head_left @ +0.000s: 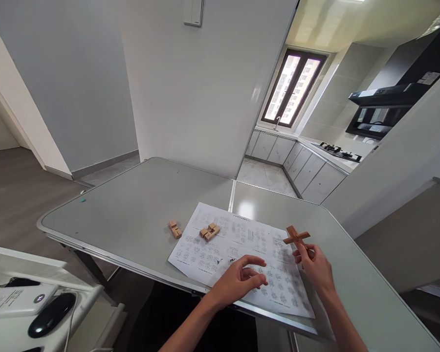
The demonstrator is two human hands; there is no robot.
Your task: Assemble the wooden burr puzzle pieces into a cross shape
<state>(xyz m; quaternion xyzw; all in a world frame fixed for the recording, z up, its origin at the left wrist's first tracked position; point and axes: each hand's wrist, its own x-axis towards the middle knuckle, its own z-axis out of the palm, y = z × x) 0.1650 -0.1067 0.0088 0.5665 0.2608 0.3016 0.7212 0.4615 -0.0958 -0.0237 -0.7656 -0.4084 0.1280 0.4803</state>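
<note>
My right hand (315, 266) pinches a cross of interlocked wooden puzzle pieces (297, 236) near the right edge of the sheet. Fingers apart and slightly curled, my left hand (242, 281) hovers over the lower middle of the paper with nothing in it. Printed with rows of small diagrams, the instruction sheet (249, 249) lies under both hands. On its upper left part rests a small group of notched wooden blocks (209, 231). Another notched wooden piece (175, 230) lies on the table just left of the sheet.
The grey folding table (132, 210) has a metal seam down its middle. At lower left stands a white cabinet (84, 303) with a black computer mouse (51, 315) and a white box (20, 299) on it. A white wall (194, 98) rises behind the table.
</note>
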